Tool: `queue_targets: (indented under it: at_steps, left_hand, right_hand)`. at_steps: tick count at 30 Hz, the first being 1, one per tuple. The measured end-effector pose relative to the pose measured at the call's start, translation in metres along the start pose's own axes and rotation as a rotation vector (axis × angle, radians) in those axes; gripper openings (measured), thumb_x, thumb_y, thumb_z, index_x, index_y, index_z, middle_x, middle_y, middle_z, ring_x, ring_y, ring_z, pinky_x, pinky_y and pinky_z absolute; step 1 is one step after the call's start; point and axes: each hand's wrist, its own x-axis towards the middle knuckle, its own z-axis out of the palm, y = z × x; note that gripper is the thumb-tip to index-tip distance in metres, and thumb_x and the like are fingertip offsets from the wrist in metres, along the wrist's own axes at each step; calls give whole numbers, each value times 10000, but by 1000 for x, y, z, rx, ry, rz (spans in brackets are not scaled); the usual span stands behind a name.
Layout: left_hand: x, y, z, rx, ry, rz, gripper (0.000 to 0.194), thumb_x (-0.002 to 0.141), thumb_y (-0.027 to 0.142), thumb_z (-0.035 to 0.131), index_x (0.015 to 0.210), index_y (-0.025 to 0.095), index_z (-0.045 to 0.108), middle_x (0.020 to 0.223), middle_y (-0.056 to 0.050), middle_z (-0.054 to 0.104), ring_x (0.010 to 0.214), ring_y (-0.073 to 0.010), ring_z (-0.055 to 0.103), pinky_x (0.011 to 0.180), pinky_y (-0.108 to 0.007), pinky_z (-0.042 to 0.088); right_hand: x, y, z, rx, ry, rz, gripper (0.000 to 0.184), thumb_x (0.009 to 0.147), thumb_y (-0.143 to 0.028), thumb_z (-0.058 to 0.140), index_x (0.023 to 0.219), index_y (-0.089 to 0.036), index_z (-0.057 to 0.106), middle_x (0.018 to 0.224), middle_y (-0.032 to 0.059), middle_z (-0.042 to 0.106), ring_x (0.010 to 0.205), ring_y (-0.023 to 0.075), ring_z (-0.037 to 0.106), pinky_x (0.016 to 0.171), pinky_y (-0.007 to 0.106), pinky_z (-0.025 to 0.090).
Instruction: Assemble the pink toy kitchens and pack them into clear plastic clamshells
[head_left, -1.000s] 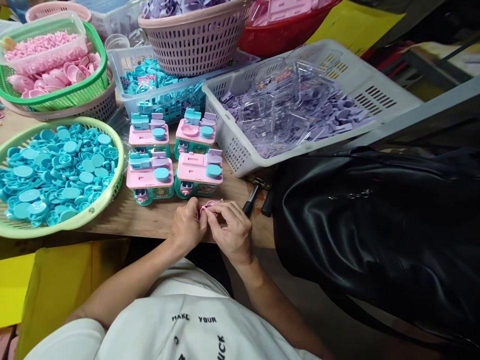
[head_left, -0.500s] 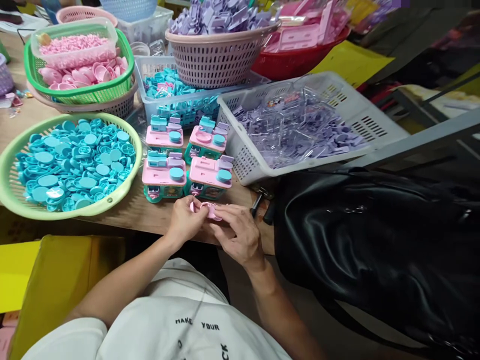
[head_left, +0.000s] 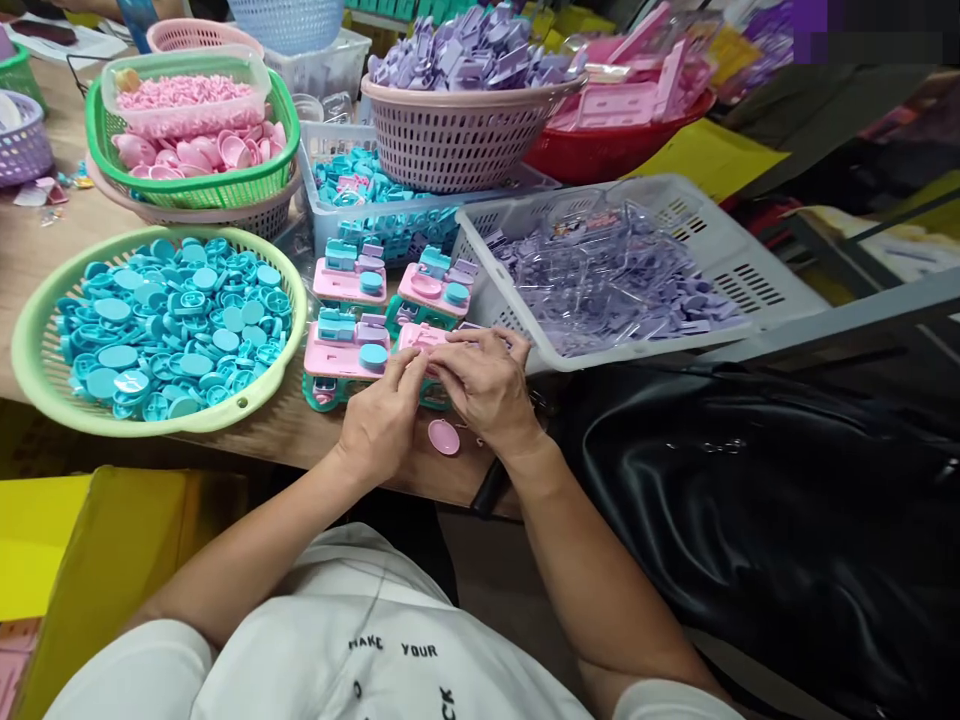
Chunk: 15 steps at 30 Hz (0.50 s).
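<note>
My left hand [head_left: 384, 418] and my right hand [head_left: 486, 385] meet over the front right toy of a group of pink-and-teal toy units [head_left: 346, 348] on the wooden table [head_left: 300, 440]. The fingertips of both hands pinch together on that toy's pink top [head_left: 417, 338]; what sits between them is hidden. A small pink oval dish [head_left: 444, 437] lies loose on the table just below my hands. The other toy units [head_left: 351, 278] stand behind, each with a teal round cap.
A green basket of teal round parts [head_left: 161, 325] sits at left. Behind are a green basket of pink dishes [head_left: 196, 150], a crate of teal pieces [head_left: 360, 190], a basket of purple pieces [head_left: 469, 95] and a white crate of clear and purple parts [head_left: 607, 270]. A black bag [head_left: 757, 500] lies at right.
Both hands moved up from the table edge onto the front right toy. The pink oval dish they held between them now lies on the table. The camera tilted up.
</note>
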Motion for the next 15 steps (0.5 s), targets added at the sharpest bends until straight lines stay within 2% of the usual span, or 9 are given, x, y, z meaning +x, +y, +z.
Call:
queue_targets:
  at_steps: [2, 4, 9, 12, 15]
  left_hand:
    - [3, 0, -1, 71, -69, -6, 533, 913, 32, 367, 1428, 95, 489, 1480, -158, 517, 1168, -200, 661, 802, -228, 585]
    - [6, 4, -6, 131, -163, -12, 546, 911, 26, 370, 1437, 105, 496, 1509, -154, 493, 1130, -195, 680, 820, -238, 591]
    - [16, 22, -20, 272, -378, -56, 566, 922, 46, 371, 1472, 132, 474, 1503, -204, 482, 876, -206, 730, 663, -286, 602]
    - [22, 22, -25, 276, -377, -66, 514, 915, 42, 374, 1403, 107, 522, 1456, -210, 515, 876, -211, 723, 639, -285, 584]
    - [18, 12, -24, 149, -218, -22, 470, 901, 46, 399, 1346, 137, 522, 1394, -167, 548, 976, -201, 701, 654, -248, 560]
  right_hand:
    - [-1, 0, -1, -16, -28, 16, 206, 1019, -298, 498, 1001, -250, 698, 984, 20, 775, 1115, 239, 605, 1071, 468, 227]
    - [-3, -1, -4, -15, -57, 20, 207, 1016, -294, 503, 1004, -257, 706, 1001, 21, 777, 1133, 246, 592, 1086, 485, 204]
    - [-2, -9, -4, 26, -94, 91, 186, 992, -258, 532, 1035, -255, 713, 1075, 25, 770, 1161, 254, 577, 1094, 500, 194]
    - [3, -13, -6, 47, -101, 142, 183, 981, -234, 538, 1043, -246, 710, 1067, 24, 771, 1179, 260, 572, 1099, 509, 191]
    - [-5, -10, -16, 99, -33, 146, 178, 982, -257, 540, 1037, -255, 709, 1095, 22, 759, 1199, 263, 567, 1095, 498, 243]
